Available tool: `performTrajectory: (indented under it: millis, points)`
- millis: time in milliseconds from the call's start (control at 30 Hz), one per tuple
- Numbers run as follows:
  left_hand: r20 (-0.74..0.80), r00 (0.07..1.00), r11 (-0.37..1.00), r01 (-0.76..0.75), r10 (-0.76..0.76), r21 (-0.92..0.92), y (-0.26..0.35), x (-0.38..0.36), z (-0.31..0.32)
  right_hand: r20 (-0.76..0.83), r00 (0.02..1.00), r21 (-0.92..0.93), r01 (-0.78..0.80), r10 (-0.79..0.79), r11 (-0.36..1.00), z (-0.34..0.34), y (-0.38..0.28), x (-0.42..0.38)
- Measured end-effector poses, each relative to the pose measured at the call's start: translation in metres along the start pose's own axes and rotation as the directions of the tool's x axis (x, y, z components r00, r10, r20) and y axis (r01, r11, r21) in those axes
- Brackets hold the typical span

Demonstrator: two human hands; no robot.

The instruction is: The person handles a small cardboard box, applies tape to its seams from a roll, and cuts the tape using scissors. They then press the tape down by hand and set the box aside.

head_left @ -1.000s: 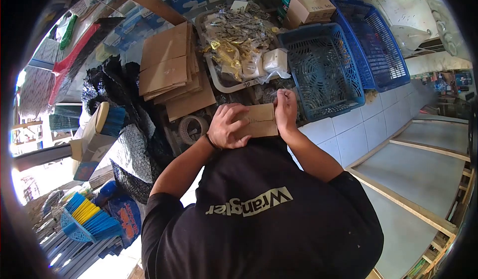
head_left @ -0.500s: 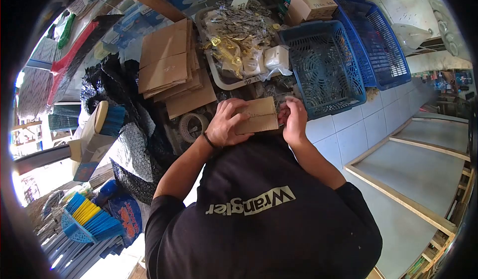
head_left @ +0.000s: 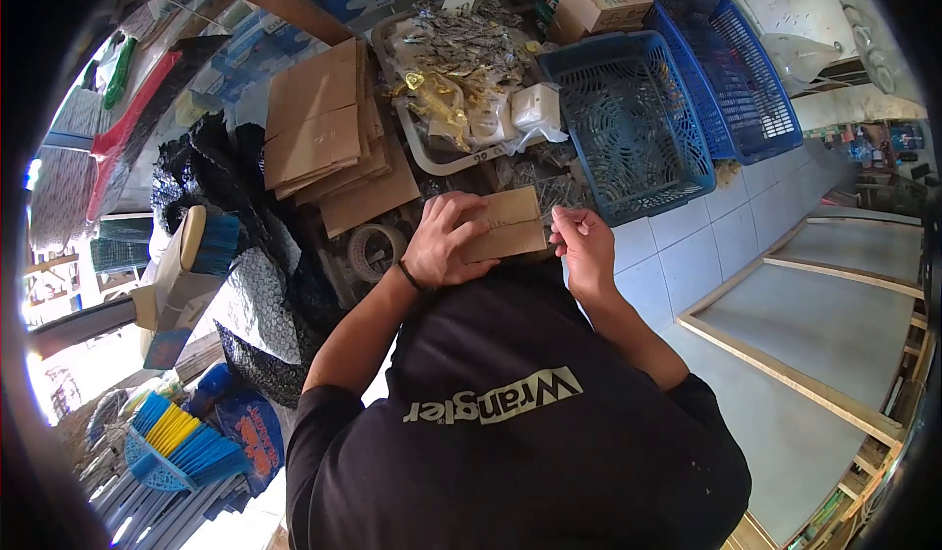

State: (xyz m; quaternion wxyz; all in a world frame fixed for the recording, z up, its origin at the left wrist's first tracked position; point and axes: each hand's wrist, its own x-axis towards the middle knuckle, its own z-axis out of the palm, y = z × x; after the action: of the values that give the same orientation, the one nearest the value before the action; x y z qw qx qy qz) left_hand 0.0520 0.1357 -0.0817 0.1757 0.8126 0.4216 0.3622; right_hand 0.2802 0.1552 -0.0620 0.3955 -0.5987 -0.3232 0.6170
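The left hand is clamped on a small flat cardboard box, fingers wrapped over its top face and near edge, holding it just in front of the person's black shirt. The right hand is beside the box's right end, fingers curled loosely together and pinched at the tips; whether they touch the box or hold something small cannot be told. Just left of the left hand lies a roll of tape. Beyond the box sits a grey tray heaped with bagged metal fittings, with a stack of flattened cardboard to its left and a blue basket to its right.
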Motion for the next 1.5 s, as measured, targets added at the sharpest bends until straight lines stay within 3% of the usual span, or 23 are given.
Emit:
performTrajectory:
  millis: [433,733,833,933,1033,1133,1233,1500]
  points:
    - [-0.002,1.000,1.000,-0.003,0.003,0.021,0.003,-0.001,0.001,-0.057,0.994,-0.040,0.090,-0.092,0.995,0.006,0.016,0.004]
    - [-0.002,1.000,0.999,-0.009,0.009,0.038,0.005,0.000,0.001,-0.083,0.994,-0.098,0.060,-0.068,0.993,0.006,0.011,0.000]
    - [0.012,1.000,0.999,-0.005,0.004,0.050,0.006,0.000,0.001,-0.084,0.984,-0.054,0.155,-0.159,0.986,0.007,0.018,0.003]
    - [0.009,1.000,0.999,-0.002,0.002,0.047,0.006,0.000,0.001,-0.081,0.984,-0.025,0.155,-0.157,0.988,0.008,0.017,0.002]
    - [0.012,1.000,0.999,-0.003,0.003,0.052,0.008,0.000,0.001,-0.085,0.980,-0.163,0.163,-0.178,0.973,0.005,0.019,0.005]
    - [0.009,1.000,0.998,-0.004,0.003,0.058,0.006,-0.001,0.003,-0.069,0.978,-0.084,0.192,-0.198,0.978,0.007,0.016,0.002]
    - [0.014,1.000,0.999,-0.002,0.001,0.054,0.006,-0.001,0.002,-0.074,0.974,-0.132,0.204,-0.215,0.970,0.007,0.016,0.003]
    - [0.017,1.000,0.998,0.001,-0.002,0.061,0.007,0.000,0.002,-0.094,0.903,-0.280,0.380,-0.419,0.882,0.013,0.017,-0.002]
